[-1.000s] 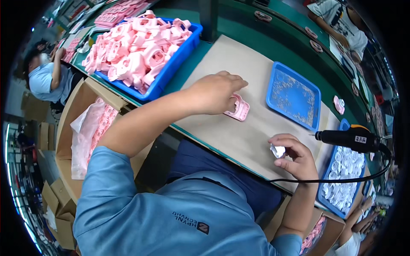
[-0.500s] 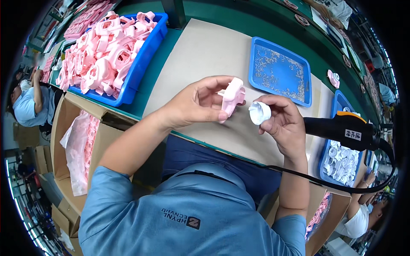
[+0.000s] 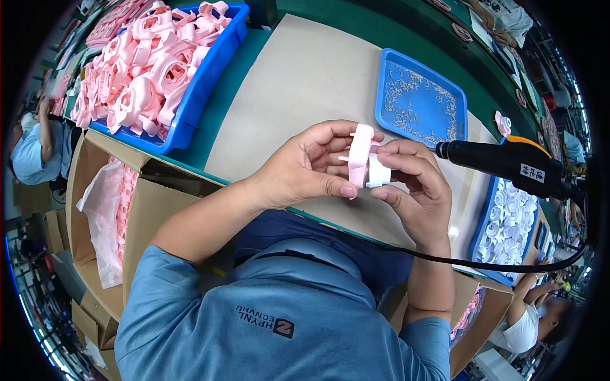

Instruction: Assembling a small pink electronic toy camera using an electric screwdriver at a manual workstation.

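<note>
Over the near part of the bench, my left hand [image 3: 318,162] grips a pink plastic housing [image 3: 360,155] between thumb and fingers, its flat side turned edge-on to me. From the right, my right hand [image 3: 416,181] holds a round white plastic cap [image 3: 379,171] against the housing's right face. The two parts meet; whether the cap sits inside the housing's opening I cannot tell. Just beyond my right hand hangs a black powered screwdriver [image 3: 502,164] with an orange strip, which neither hand touches.
A blue bin [image 3: 210,70] heaped with pink housings stands at the far left. Beyond my hands lies a blue tray [image 3: 419,101] of small screws. White caps fill another blue bin [image 3: 505,222] at right. Open cardboard boxes [image 3: 152,235] flank me, and the screwdriver's cable [image 3: 483,261] crosses my right forearm.
My right hand has brought the white cap left, up against the pink housing. The housing has shifted slightly right and nearer. The hanging screwdriver also sits differently in view.
</note>
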A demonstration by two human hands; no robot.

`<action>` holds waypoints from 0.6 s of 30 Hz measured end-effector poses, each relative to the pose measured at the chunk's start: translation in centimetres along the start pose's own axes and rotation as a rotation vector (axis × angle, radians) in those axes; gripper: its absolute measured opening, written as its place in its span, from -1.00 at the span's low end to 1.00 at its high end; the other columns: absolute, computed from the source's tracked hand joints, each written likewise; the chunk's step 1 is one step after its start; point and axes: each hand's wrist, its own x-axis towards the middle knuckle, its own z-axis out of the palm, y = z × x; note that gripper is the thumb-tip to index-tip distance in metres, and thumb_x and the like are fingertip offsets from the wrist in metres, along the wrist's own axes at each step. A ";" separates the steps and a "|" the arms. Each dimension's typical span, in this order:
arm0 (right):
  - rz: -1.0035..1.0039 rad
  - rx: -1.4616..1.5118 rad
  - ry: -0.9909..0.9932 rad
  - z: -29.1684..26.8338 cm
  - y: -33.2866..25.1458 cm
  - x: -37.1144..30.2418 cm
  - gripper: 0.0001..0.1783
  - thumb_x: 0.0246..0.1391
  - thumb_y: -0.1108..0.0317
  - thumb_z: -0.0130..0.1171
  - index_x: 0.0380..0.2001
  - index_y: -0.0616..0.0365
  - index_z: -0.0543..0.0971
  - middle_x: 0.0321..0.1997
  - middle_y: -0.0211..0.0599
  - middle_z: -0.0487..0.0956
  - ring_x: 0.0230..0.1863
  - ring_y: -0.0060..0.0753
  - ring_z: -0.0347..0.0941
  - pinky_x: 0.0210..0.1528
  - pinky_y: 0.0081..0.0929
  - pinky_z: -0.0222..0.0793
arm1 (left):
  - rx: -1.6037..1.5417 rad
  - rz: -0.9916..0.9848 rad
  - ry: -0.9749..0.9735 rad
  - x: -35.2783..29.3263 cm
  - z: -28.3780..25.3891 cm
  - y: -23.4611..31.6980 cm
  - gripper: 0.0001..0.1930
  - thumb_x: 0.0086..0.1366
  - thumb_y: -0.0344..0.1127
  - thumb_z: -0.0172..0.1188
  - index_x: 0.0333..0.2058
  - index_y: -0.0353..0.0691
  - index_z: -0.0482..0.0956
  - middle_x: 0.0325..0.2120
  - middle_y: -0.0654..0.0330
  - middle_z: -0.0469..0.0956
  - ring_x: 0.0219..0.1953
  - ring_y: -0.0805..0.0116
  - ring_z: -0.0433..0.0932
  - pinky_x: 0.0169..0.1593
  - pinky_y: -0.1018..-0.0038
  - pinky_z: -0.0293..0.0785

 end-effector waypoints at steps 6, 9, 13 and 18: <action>-0.107 -0.143 0.046 0.0 -0.1 -0.4 -0.61 -0.20 0.47 0.41 -0.20 0.16 0.60 -0.12 -0.24 0.53 -0.18 -0.45 0.47 -0.34 -0.61 0.44 | 0.037 0.026 0.051 0.2 1.1 -1.1 -0.26 0.01 -0.56 0.37 0.17 -0.26 0.23 0.18 0.03 0.29 0.17 0.21 0.36 0.17 0.30 0.41; -0.125 -0.184 0.090 -0.2 -0.4 -0.8 -0.63 -0.20 0.49 0.40 -0.22 0.17 0.60 -0.13 -0.25 0.52 -0.24 -0.47 0.47 -0.38 -0.61 0.41 | 0.076 0.021 0.054 0.6 1.3 -1.0 -0.26 0.00 -0.54 0.38 0.17 -0.26 0.23 0.17 0.05 0.31 0.16 0.24 0.37 0.17 0.28 0.40; -0.069 -0.366 0.127 -2.4 -0.8 -3.4 -0.65 -0.17 0.40 0.41 -0.24 0.17 0.60 -0.20 -0.23 0.53 -0.32 -0.46 0.46 -0.37 -0.58 0.44 | 0.542 0.051 0.011 1.3 0.9 -0.5 -0.30 -0.03 -0.47 0.40 0.12 -0.24 0.31 0.09 0.09 0.37 0.12 0.24 0.38 0.17 0.28 0.35; -0.325 -0.412 0.843 -8.3 -4.4 -7.0 -0.26 0.00 -0.12 0.26 0.00 0.34 0.40 -0.19 -0.07 0.53 -0.22 -0.25 0.50 -0.09 -0.36 0.44 | 1.312 0.027 -0.136 3.3 2.1 -0.1 -0.39 -0.04 -0.37 0.36 0.06 -0.20 0.41 -0.01 0.07 0.39 0.10 0.08 0.34 0.15 0.33 0.33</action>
